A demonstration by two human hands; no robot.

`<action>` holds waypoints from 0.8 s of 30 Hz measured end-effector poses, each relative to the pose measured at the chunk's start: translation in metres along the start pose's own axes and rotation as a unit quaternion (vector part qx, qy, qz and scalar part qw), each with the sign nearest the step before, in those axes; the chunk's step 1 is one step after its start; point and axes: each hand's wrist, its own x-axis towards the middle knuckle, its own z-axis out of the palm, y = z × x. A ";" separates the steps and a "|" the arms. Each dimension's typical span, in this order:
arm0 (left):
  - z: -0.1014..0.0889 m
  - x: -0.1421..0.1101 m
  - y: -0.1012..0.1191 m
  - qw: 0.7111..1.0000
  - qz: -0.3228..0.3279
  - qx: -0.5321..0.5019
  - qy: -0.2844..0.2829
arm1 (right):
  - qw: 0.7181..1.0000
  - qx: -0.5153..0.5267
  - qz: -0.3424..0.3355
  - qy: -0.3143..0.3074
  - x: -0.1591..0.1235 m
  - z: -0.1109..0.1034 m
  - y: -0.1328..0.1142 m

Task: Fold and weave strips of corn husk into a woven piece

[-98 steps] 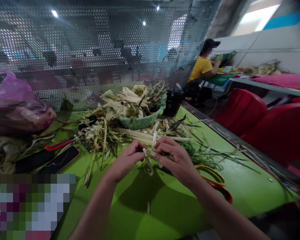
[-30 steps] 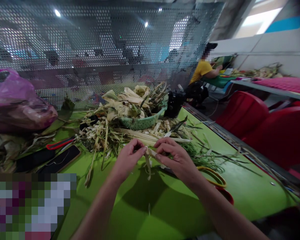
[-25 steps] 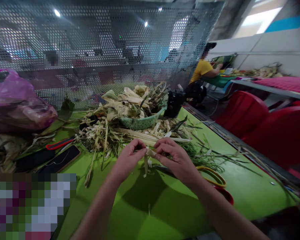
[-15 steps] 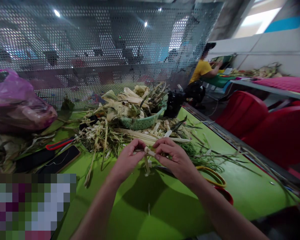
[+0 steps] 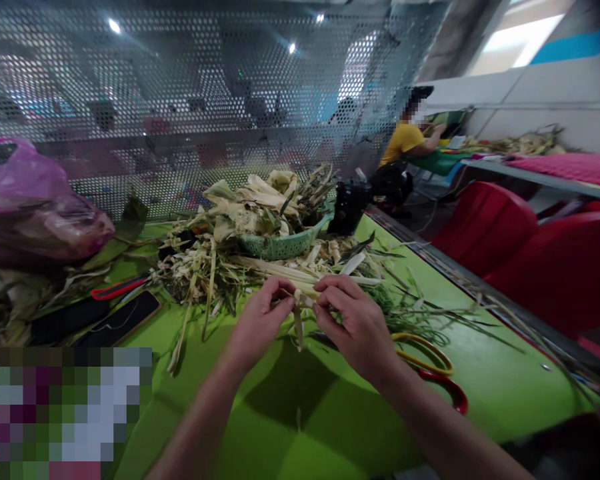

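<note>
Corn-husk strip [image 5: 299, 325]: raised above the green table [image 5: 380, 440], one end dangling; it could split if you pull too hard, or slip if your pinch loosens
Left hand [image 5: 264, 313]: palm inward, thumb and forefinger closed on it
Right hand [image 5: 354, 323]: knuckles raised, fingertips nipping its other side

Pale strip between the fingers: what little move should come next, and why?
Perhaps the right hand should wrap the loose end around, because it dangles below the pale strip while the left hand pinches the other side.
</note>
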 end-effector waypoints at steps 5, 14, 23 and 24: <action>-0.002 0.002 -0.003 1.000 0.017 -0.004 0.002 | 0.998 0.033 0.016 -0.042 0.001 0.000 0.000; -0.004 0.002 -0.001 1.000 -0.013 -0.011 0.014 | 0.996 0.078 0.031 -0.028 0.002 -0.001 0.002; -0.004 0.001 0.003 0.999 0.004 0.027 0.028 | 0.998 0.065 0.022 -0.003 0.002 0.001 0.002; -0.004 0.002 0.002 0.999 0.005 0.023 0.025 | 0.998 0.056 0.020 0.002 0.001 0.001 0.002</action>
